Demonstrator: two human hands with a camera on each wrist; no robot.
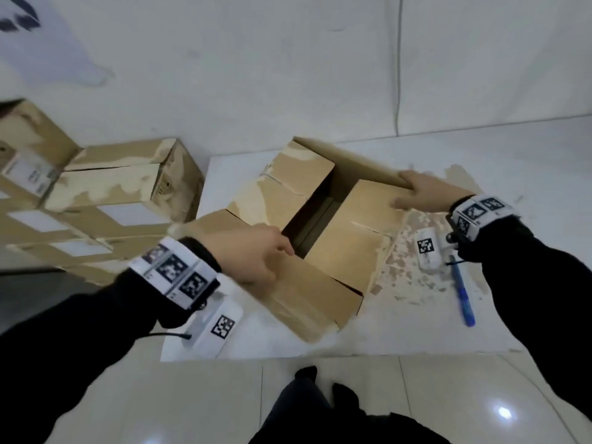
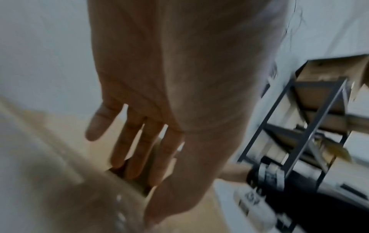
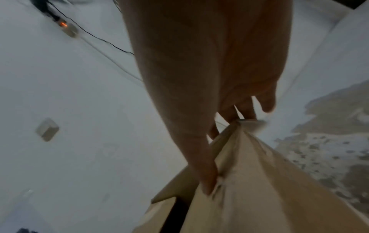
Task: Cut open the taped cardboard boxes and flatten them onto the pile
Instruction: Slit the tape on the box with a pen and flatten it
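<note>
Right hand (image 1: 423, 194) grips the box (image 1: 301, 232) flap; left hand (image 1: 253, 254) fingers straight, over the gap. Knife (image 1: 463, 293) and stacked boxes (image 1: 105, 190) nearby.

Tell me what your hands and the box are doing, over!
Left hand open, fingers at the box's middle gap. Right hand grips the far flap's edge. Box cut open, not yet flat. Blue knife lies beside it, clear.

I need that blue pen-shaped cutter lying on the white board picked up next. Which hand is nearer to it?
Right. The right hand grips the open brown cardboard box's far flap, beyond the blue cutter; the left hand is across the box.
</note>
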